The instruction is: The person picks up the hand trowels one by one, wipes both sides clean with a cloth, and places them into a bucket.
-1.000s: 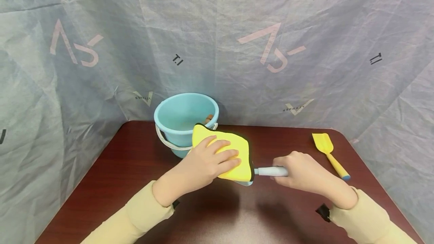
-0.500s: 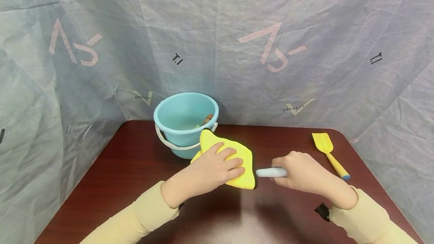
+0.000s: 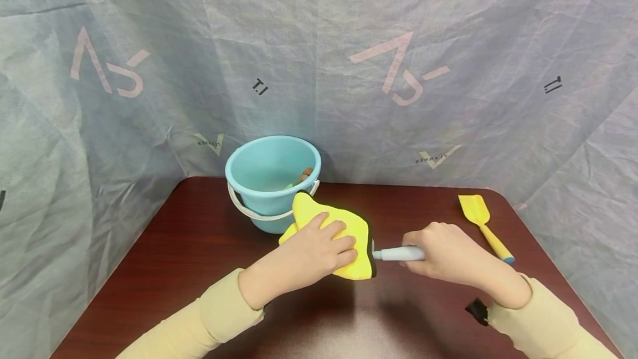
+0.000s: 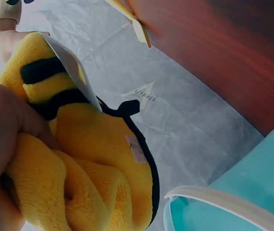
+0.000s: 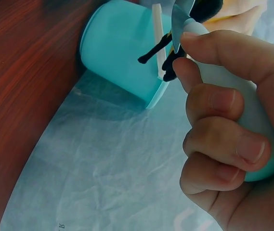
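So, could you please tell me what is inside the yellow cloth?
The left wrist view shows part of a pale blade in the yellow cloth; its handle, in the right hand, sticks out. The rest of the blade is covered.

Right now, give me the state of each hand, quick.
Left hand: holding the yellow cloth.
Right hand: closed around the pale handle.
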Motion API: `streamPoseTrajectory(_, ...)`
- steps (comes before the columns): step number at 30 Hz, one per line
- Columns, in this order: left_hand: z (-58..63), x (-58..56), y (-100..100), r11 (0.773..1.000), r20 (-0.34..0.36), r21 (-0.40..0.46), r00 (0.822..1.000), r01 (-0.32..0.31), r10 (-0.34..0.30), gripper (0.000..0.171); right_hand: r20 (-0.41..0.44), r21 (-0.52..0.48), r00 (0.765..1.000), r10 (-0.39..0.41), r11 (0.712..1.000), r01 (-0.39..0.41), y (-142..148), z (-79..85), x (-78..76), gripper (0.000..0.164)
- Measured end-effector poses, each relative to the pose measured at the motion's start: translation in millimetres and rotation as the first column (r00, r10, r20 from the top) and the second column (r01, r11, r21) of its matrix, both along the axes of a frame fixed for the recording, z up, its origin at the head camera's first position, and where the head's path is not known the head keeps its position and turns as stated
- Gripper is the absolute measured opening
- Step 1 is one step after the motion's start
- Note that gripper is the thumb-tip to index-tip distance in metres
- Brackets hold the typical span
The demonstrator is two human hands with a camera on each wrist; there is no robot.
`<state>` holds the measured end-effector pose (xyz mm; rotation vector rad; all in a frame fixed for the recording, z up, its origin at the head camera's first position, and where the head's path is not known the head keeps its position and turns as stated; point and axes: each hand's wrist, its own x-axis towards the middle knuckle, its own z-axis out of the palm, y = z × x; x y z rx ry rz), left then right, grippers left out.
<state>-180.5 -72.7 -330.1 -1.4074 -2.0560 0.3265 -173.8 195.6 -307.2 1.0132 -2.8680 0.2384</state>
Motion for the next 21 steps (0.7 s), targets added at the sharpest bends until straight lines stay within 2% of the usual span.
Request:
streamPoseTrajectory(11,-2.6,2.2,-4,0.997,0.025,-0.042,0.998,-0.059,0.06,0.025,-0.022,0.019,1.0,-0.011,1.0,0.012,4,-0.5,0.6,0.017)
streamPoseTrajectory(21,-7.3,1.5,-17,0.999,0.024,0.005,0.999,-0.035,0.035,0.026,-0.054,0.021,0.999,-0.002,1.0,0.004,9,-2.1,1.7,0.019)
